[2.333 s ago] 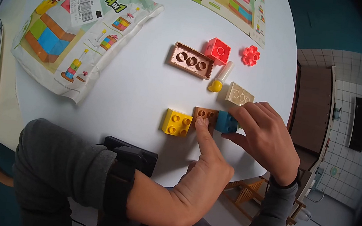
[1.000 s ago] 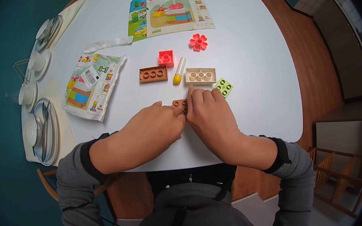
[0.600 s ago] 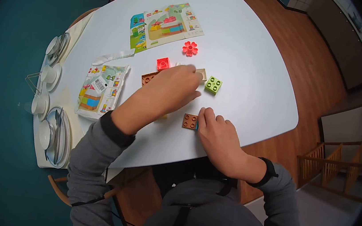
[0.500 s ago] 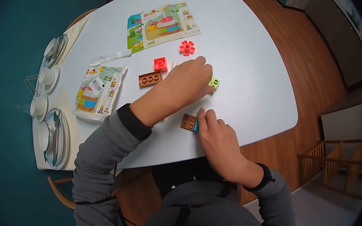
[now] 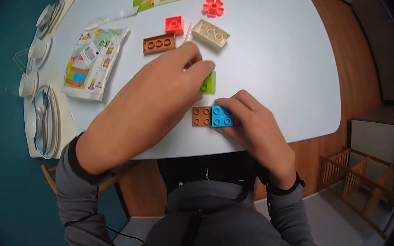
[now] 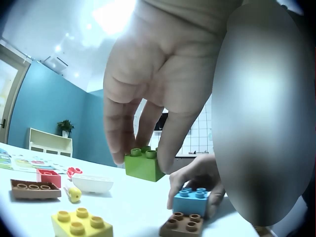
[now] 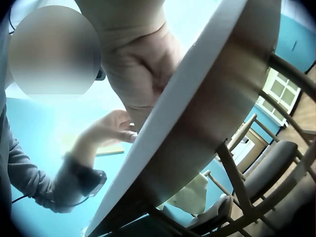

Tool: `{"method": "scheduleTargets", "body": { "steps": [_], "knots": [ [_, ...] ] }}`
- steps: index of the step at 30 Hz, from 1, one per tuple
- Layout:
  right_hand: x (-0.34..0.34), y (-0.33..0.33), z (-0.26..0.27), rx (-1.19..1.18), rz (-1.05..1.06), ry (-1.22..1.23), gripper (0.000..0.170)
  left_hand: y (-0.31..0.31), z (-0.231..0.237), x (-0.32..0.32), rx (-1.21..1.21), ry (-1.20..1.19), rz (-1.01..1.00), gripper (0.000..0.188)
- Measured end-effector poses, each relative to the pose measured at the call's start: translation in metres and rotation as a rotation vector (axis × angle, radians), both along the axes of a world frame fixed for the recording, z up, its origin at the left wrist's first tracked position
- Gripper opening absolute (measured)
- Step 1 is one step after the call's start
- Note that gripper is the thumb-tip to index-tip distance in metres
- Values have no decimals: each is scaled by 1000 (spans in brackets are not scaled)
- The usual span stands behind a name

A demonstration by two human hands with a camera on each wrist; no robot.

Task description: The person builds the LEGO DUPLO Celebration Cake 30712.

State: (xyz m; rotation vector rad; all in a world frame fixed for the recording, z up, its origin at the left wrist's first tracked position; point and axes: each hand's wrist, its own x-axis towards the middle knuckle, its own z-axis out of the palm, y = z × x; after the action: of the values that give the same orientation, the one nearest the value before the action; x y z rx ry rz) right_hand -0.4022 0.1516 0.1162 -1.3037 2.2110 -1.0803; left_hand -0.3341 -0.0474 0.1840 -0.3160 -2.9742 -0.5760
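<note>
My left hand [image 5: 149,93] pinches a lime-green brick [image 6: 143,165] between thumb and fingers, studs up, and the left wrist view shows it raised off the table. In the head view that green brick [image 5: 208,83] is partly covered by the hand. With my right hand [image 5: 260,130] I hold a blue brick [image 5: 222,116] between thumb and fingers. The blue brick stands at the right end of a brown brick [image 5: 201,116], its studs higher than the brown ones. A yellow brick [image 6: 81,224] shows in the left wrist view; in the head view it is hidden.
Beyond my hands lie a second brown brick [image 5: 159,44], a red brick [image 5: 174,24], a cream brick [image 5: 211,33], a white stick [image 5: 189,32] and a red flower [image 5: 213,7]. A printed bag [image 5: 94,62] and dishes [image 5: 46,120] are at the left.
My left hand has left the brown brick, reached forward to the green brick, and brought it back toward the brown and blue bricks. My right hand stays at the blue brick.
</note>
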Motion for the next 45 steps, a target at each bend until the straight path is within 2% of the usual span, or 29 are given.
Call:
{"method": "scheduleTargets", "body": {
  "steps": [2,4,7,9,11,15,18,20,24,27,33,36,38,41,43,45],
  "knots": [
    [-3,2,-2,-9,11,-59,38,8,-3,27,47,-36,45,47],
    [-4,1,-6,-31,-10,-99,38,19,-13,43,90,-176,185,53],
    [-6,2,-10,-49,9,-93,39,27,-39,44,203,-141,144,46],
    [-7,3,-10,-43,15,-109,40,30,-41,46,225,-175,191,48],
    [-6,4,-12,-43,22,-129,41,34,-40,46,313,-214,298,46],
    [-5,3,-15,-73,19,-110,45,44,-46,45,295,-161,451,55],
    [-8,3,-17,-70,34,-126,48,33,-40,39,312,-219,427,57],
    [-9,2,-18,-65,41,-151,49,22,-36,34,338,-339,340,57],
    [-12,1,-24,-97,84,-80,50,27,-38,38,303,-327,339,56],
    [-10,0,-25,-131,95,-57,49,38,-45,48,303,-206,404,56],
    [-9,1,-25,-150,112,-53,48,33,-33,58,154,-112,329,53],
    [-10,2,-24,-150,115,-45,47,13,-5,51,12,-62,221,53],
    [-10,2,-25,-140,117,-52,47,-1,7,44,-233,-74,179,52],
    [-10,3,-24,-151,117,-43,49,-19,5,27,-325,-131,93,48],
    [-10,4,-24,-156,118,-48,49,-32,0,8,-282,-181,57,41],
    [-11,3,-24,-159,118,-46,49,-41,-6,-16,-238,-167,130,34]
  ]
}}
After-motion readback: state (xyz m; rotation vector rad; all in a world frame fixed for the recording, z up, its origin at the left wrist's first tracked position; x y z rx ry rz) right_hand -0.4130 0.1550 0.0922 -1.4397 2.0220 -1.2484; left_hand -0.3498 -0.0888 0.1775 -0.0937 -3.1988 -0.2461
